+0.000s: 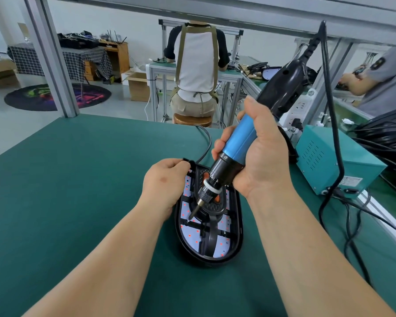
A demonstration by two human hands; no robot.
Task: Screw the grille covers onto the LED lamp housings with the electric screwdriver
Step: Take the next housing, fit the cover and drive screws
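Glossy black oval LED lamp housing (237, 227), white red-dotted boards inside, lies mid matte green tabletop (78, 179); left hand (167, 181) fingers curled, pinching its far rim; right hand (258, 156) fingers wrapped round the blue-barrelled electric screwdriver (237, 145), bit tilted down onto the black ribbed grille cover (212, 236).

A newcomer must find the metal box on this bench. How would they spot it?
On the green bench, look right of the black lamp housing and the right hand. The box stands near the bench's edge: teal, vent slots, black cables plugged into its front.
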